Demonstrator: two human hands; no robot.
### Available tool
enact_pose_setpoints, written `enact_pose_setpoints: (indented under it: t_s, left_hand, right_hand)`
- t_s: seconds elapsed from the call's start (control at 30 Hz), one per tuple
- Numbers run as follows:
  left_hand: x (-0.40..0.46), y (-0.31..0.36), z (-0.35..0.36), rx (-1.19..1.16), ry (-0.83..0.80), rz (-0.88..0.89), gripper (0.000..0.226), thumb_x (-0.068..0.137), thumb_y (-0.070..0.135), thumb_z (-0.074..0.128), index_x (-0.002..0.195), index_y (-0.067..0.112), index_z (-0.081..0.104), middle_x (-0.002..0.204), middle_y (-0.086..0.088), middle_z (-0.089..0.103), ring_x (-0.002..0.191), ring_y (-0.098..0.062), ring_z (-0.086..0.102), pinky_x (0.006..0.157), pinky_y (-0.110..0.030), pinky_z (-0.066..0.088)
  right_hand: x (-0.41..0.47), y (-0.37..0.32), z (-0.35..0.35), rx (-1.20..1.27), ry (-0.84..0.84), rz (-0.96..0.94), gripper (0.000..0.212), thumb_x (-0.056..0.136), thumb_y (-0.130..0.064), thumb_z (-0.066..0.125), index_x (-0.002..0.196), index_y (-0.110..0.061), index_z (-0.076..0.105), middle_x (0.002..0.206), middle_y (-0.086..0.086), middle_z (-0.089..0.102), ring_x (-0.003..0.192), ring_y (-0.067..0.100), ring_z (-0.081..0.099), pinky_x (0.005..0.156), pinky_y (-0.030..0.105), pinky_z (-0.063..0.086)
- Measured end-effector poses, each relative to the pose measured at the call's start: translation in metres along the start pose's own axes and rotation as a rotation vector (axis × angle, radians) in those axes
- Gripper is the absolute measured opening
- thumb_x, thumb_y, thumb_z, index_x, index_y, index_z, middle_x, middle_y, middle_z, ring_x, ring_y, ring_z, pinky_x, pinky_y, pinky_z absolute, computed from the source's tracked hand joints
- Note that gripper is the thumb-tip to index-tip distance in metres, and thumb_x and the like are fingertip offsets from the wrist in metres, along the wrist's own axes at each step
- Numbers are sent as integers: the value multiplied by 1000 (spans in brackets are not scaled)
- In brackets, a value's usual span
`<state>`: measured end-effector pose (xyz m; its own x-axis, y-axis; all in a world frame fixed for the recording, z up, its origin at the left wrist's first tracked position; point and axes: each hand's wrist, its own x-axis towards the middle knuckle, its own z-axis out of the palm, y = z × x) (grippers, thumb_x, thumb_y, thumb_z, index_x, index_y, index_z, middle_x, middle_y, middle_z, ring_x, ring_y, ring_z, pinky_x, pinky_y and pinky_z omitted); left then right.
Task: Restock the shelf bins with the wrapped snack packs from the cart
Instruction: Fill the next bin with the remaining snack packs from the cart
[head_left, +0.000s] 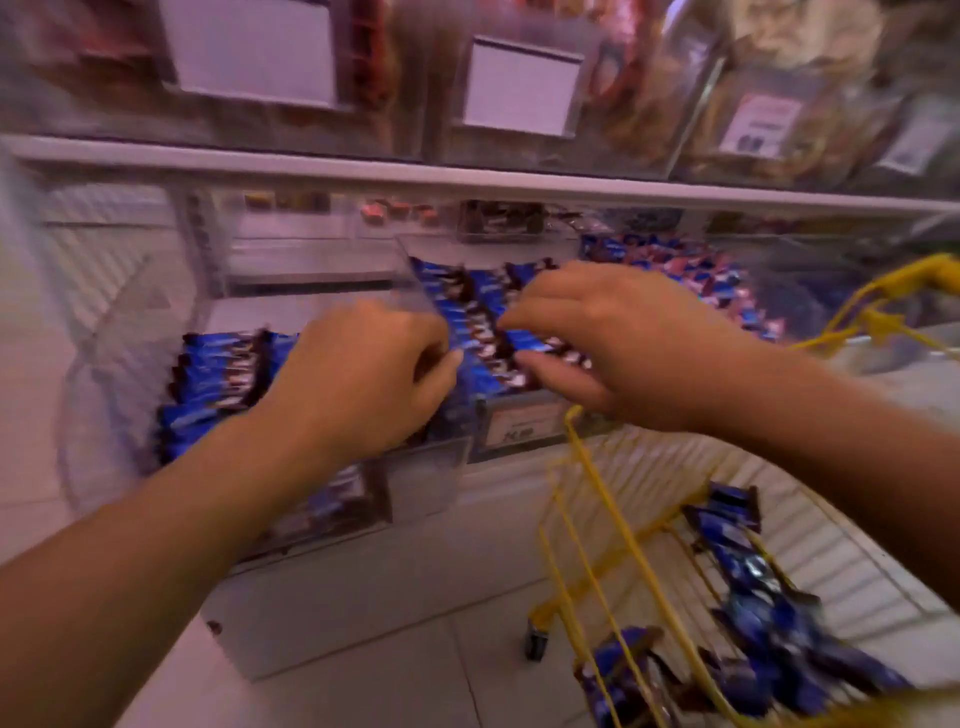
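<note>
**Tidying packs in the middle bin**

Both hands are over the middle bin (415, 270). Our left hand (358, 374) has its fingers curled, pinching a blue pack (467, 332); our right hand (597, 343) spreads fingers and thumb around the same row, touching it. More packs (753, 613) wait in the yellow cart (587, 467), near right. We should press the row flat and tight toward the far wall, leaving room near the front. Blur hides the finer contact.
</note>
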<state>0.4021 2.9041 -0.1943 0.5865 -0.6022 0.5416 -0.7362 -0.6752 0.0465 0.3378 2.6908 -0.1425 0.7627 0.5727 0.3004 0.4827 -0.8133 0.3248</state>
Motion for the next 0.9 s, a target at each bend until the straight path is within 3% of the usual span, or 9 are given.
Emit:
enact_pose_setpoints:
  t_s: [0.07,0.13,0.23,0.3,0.4,0.5,0.67,0.77,0.9]
  left_hand:
    - [-1,47,3,-130,127,179,32,91,37,55,65,18,53,56,0,58,53,-29,59,48,-37,47]
    - [2,97,13,-266,145,348,29,90,37,55,65,21,54,55,2,57,50,-23,58,45,-33,46]
    - [29,180,41,-289,-122,510,26,86,48,48,80,25,58,70,3,64,66,-23,64,53,-31,46]
    - [54,234,71,-178,-437,504,31,85,56,53,93,27,60,87,-1,67,82,-27,64,61,-31,44]
    - [84,290,129,28,-982,412,53,83,63,63,109,17,65,94,-5,64,85,-25,60,75,-35,51]
    - [89,311,172,260,-1360,321,73,83,68,60,134,15,56,118,-4,61,88,-21,54,83,-35,48]
    - [77,313,195,154,-1398,203,84,83,66,62,149,20,38,135,-8,55,107,-27,60,58,-31,48]
    - [86,305,189,181,-1575,82,81,88,62,58,147,9,39,143,-12,50,117,-29,58,52,-30,44]
    - [86,288,180,368,-1726,201,61,83,62,66,114,10,65,98,-4,68,76,-17,66,48,-26,48]
  right_hand:
    - [-79,26,-6,76,-16,259,29,95,-41,48,97,-20,69,89,-1,65,87,26,64,72,37,50]
    - [-147,53,-4,123,-358,547,23,94,-38,59,102,-19,70,90,-4,65,91,23,66,74,31,45]
    - [-212,77,11,186,-971,688,43,85,-42,74,122,-20,66,112,0,68,101,18,61,76,24,39]
    - [-232,87,28,219,-1115,695,56,82,-48,75,128,-19,62,120,1,65,107,20,60,81,26,42]
    - [-243,110,51,204,-1216,746,75,78,-54,77,134,-9,55,126,7,61,110,28,62,93,38,53]
    - [-233,137,71,204,-1181,821,80,80,-55,75,133,0,51,131,13,56,99,29,64,82,38,58]
    - [-202,143,128,323,-1257,797,82,84,-63,65,138,-3,47,144,13,49,117,34,57,79,39,55]
    - [-197,137,157,156,-1301,668,73,87,-68,56,126,-7,56,122,11,56,84,24,55,63,33,45]
    - [-208,134,192,-55,-1315,522,66,87,-72,51,106,-11,64,80,3,51,74,23,49,75,38,41]
